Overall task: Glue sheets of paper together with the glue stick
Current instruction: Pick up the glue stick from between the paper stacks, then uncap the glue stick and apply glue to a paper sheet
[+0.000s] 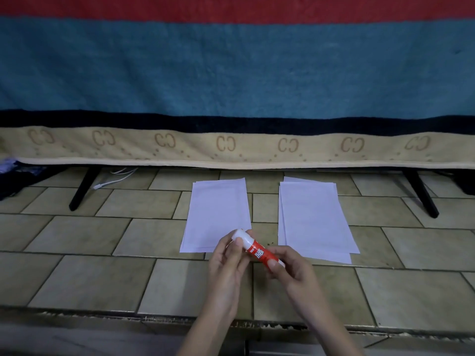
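Above the near edge of the left paper stack, the left hand pinches the glue stick by its white cap while the right hand grips its red body, and a sharp tug could fling the cap across the floor.

Striped blanket hanging behind tiled floor; black legs; white cable beneath.

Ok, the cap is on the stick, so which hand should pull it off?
Left, probably. The left hand already pinches the white cap of the glue stick, while the right hand holds the red body, so it can steady it.
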